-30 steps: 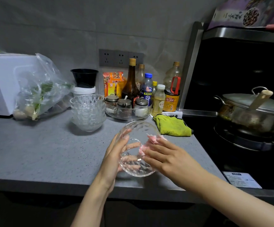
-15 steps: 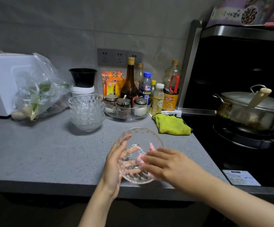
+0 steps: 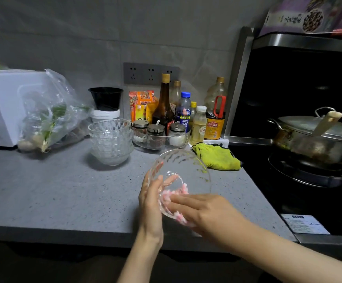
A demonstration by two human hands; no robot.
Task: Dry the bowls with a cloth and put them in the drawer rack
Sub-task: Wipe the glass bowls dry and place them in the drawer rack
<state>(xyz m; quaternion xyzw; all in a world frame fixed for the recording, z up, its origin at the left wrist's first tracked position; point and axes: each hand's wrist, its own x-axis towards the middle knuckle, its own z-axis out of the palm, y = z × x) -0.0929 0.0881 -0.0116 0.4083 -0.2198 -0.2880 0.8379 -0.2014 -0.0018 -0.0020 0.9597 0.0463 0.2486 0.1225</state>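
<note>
Cradling the glass bowl (image 3: 188,166), tilted, above the counter's (image 3: 63,190) front edge. Left hand (image 3: 150,209) fingers curved round its base, right hand (image 3: 206,213) fingers together, pinching pink cloth (image 3: 170,196) against the lower wall. Likely light, rigid, slick when wet, breakable; best held base-and-rim.

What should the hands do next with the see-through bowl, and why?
Probably slide the pink cloth up round the inside of the glass bowl. The right hand presses it only against the bowl's lower wall, while the left hand holds the bowl tilted above the counter, so the upper wall may be unwiped.
</note>
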